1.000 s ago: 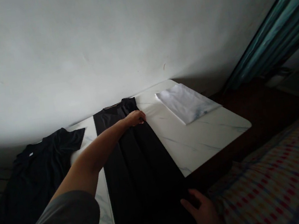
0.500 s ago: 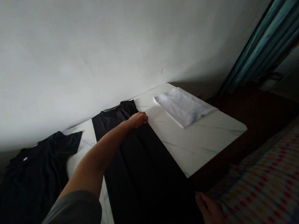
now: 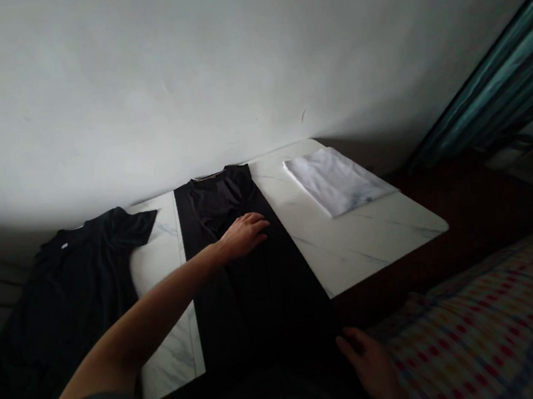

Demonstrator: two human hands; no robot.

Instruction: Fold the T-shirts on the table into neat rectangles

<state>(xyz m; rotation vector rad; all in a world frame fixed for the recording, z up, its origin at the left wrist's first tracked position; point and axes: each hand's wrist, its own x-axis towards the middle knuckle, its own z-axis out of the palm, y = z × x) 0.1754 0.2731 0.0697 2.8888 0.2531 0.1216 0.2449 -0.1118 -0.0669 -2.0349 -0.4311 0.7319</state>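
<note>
A black T-shirt point(image 3: 260, 288), folded into a long narrow strip, lies across the table with its collar toward the wall. On its upper part rests my left hand point(image 3: 245, 233), palm down, fingers stretched out and holding nothing. My right hand point(image 3: 371, 365) is at the shirt's near right corner, thumb and fingers closed on the dark edge. The near end of the shirt fades into deep shadow.
A folded white garment point(image 3: 339, 181) lies at the table's right. Another dark T-shirt point(image 3: 92, 281) is spread on the left, hanging past the marble-patterned table point(image 3: 378, 236). Bedding with coloured dots point(image 3: 508, 316) is at right. A teal curtain point(image 3: 489, 70) hangs beyond.
My left hand has come back toward me from the shirt's right edge and its fingers have spread flat. My right hand stays at the near corner. The view has shifted slightly.
</note>
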